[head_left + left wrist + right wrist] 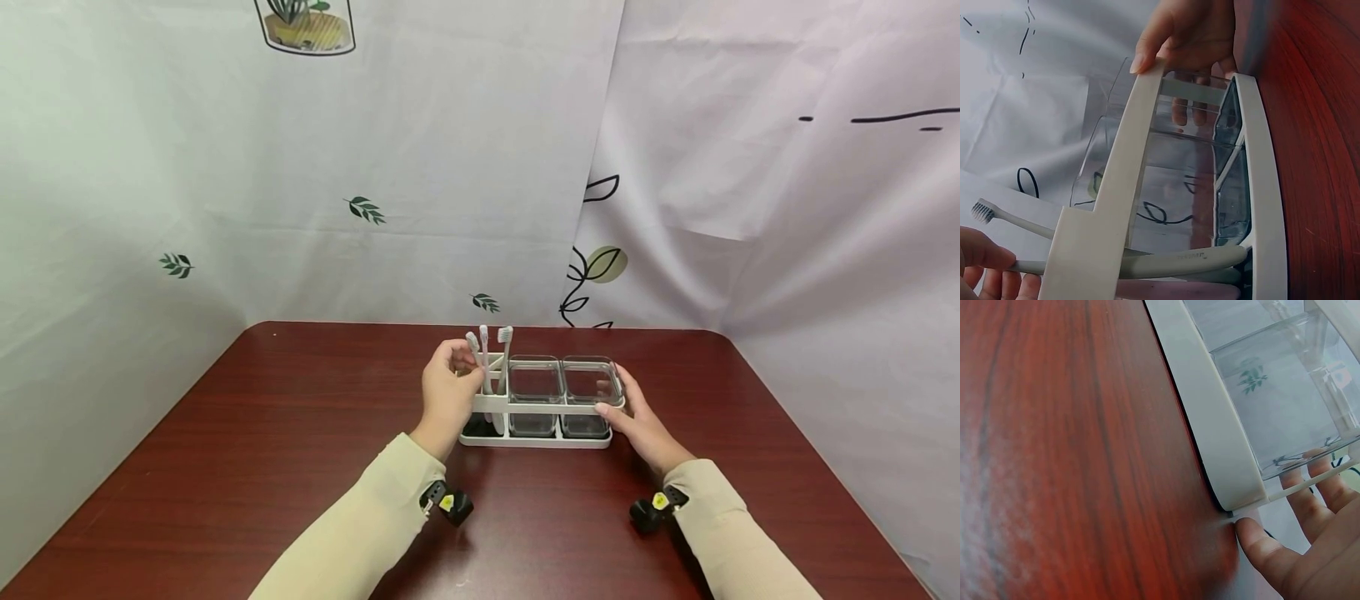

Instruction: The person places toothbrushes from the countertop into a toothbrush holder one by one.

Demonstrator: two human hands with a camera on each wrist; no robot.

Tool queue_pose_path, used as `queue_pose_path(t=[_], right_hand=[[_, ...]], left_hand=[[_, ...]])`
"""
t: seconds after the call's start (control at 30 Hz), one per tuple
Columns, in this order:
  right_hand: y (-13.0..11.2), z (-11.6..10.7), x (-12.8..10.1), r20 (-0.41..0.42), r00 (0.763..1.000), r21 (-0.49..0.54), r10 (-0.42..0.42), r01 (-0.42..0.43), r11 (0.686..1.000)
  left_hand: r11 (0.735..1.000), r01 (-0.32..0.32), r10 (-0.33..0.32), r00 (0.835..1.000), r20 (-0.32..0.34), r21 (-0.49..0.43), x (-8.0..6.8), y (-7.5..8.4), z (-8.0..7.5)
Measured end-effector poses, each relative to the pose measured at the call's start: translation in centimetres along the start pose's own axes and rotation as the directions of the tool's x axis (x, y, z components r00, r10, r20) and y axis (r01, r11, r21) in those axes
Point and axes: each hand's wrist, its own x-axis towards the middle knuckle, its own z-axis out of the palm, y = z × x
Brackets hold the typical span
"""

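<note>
A white toothbrush holder [534, 408] stands in the middle of the dark red table [285, 442]. Its left slot holds three toothbrushes [505, 337], and two clear square cups [536, 382] sit in its other slots. My left hand [461, 371] is at the holder's left end and pinches the leftmost toothbrush [472, 343]; its head [985, 212] shows in the left wrist view. My right hand [618, 400] grips the holder's right end, thumb on the front rail [1141, 94], fingers behind the right cup [1285, 406]. The holder's base [1210, 425] rests on the table.
White patterned cloth [450, 167] hangs behind and at both sides of the table. A small black camera sits on each wrist [450, 502]. Bare tabletop lies left, right and in front of the holder.
</note>
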Motion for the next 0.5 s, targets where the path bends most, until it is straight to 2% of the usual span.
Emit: queue_pose_path(t=[0.5], right_hand=[[-0.18,0.04,-0.10,-0.006,1.000,0.007,0.018,-0.018,1.000]], left_hand=[[0.999,-0.005,0.004,1.000,0.019,0.036,-0.17,0.21,-0.03]])
